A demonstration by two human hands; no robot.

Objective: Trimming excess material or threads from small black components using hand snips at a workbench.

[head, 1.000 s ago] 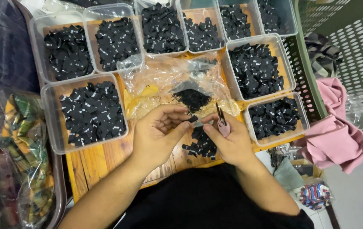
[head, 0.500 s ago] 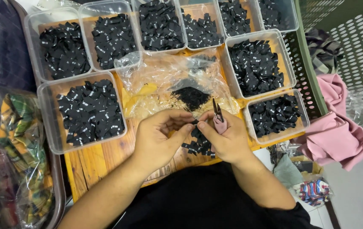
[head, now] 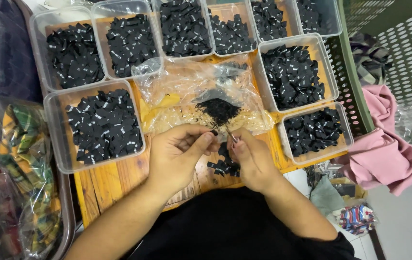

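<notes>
Hands meet just below the clear bag (head: pixel 191 96): left hand (head: pixel 177 156) pinches a black label (head: pixel 214 133), right hand (head: pixel 251 161) grips snips (head: pixel 231 135) touching it from the right.

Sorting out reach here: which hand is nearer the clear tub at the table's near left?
Left. The left hand lies just right of the clear tub; the right hand is farther right.

Clear glossy plastic tubs (head: pixel 57 103); matt black cloth labels (head: pixel 104 126); crinkled shiny bag (head: pixel 186 96); wooden board (head: pixel 104 185).
</notes>
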